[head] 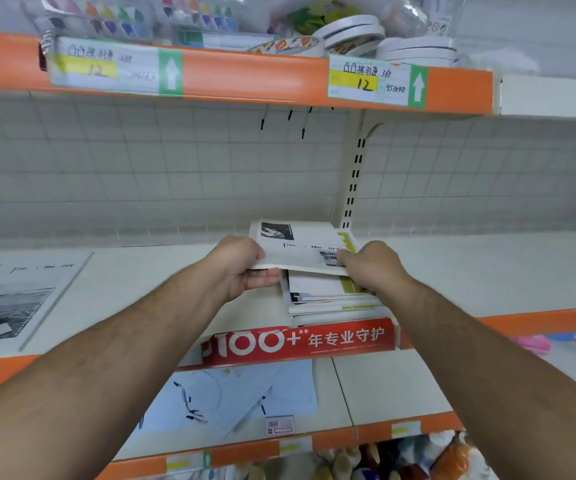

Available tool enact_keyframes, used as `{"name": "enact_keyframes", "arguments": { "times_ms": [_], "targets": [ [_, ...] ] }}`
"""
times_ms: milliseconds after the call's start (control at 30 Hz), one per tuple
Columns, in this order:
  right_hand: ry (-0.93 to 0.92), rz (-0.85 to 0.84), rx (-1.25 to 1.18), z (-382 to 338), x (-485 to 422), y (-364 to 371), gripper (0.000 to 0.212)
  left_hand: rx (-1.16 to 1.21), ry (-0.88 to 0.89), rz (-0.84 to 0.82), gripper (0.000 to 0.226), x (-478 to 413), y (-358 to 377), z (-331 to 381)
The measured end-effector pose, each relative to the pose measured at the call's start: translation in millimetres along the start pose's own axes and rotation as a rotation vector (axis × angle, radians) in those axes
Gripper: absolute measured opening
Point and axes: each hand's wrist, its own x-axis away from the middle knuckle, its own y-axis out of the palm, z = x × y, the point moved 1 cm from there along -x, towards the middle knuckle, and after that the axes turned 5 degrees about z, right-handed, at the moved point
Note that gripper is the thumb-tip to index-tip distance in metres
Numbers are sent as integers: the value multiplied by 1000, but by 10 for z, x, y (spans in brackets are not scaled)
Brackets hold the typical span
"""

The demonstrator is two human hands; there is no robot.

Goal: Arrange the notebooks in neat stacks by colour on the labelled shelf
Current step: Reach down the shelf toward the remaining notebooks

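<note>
Top notebook [300, 244]: white cover, black-and-white photo, green strip down its right edge. It is held over the stack [328, 299] on the middle shelf [487, 271], near edge clear of the stack. Can't tell if the far edge rests on it.

Handling, my read:
- Thin softcover, so light. It will sag if held by one corner, and two-point support suits it.
- Cover looks glossy. Expect it to slide on the ones below, so square up by pushing the edges, not the faces.
- Not fragile, but corners crease.

Grip:
- Left hand [241, 265] takes the near-left corner, thumb on top and fingers [262, 282] curled beneath.
- Right hand [373, 268] pinches the near-right edge at the green strip, its fingers closed on the cover.

Counts:
- In hand: 1 notebook.
- Stack: several, fanned and skewed. Edges too blurred for a number. At least one more green strip shows.
- Loose notebook [16, 299]: 1, same white cover, flat at the shelf's left, well apart from the stack.

Around it:
- Red banner [300, 341] on the shelf front, just below the stack.
- Pale blue covers [231, 393] on the shelf under that.
- Upper shelf: 2 price labels [376, 81], tape rolls [349, 32] and paint sets [99, 15].
</note>
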Motion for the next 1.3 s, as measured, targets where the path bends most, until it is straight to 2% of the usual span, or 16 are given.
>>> {"name": "enact_keyframes", "arguments": {
  "times_ms": [67,167,267,500,600,700,767,833,967,1033,1167,1300],
  "targets": [
    [26,-42,-65,-30,28,27,20,-78,8,14,14,-23,-46,-45],
    [4,-26,-53,-60,37,93,20,-188,9,33,8,-36,-129,-113],
    [-48,2,-78,-146,66,185,5,-232,27,67,18,-88,-264,-155],
    [-213,18,-60,-456,282,547,17,-349,127,191,10,-193,-831,-188],
    [-252,38,-47,-689,430,700,17,-395,146,214,23,-212,-1156,-229],
    [-287,7,-34,-915,551,903,9,-408,156,240,21,-222,-1488,-238],
    [-324,-22,-32,-1078,641,1082,14,-418,162,258,19,-236,-1737,-249],
    [-322,-44,-44,-1256,744,1293,19,-441,158,278,21,-241,-2019,-272],
    [-305,-73,-44,-1638,989,1814,9,-489,137,323,22,-262,-2693,-284],
    [-312,-84,-43,-1838,1094,2086,15,-523,124,337,14,-289,-3044,-274],
    [-302,-105,-37,-2176,1270,2578,22,-538,112,336,27,-405,-3659,-314],
    [-293,-125,-35,-2412,1432,3010,23,-674,125,359,24,-457,-4129,-318]
  ]
}}
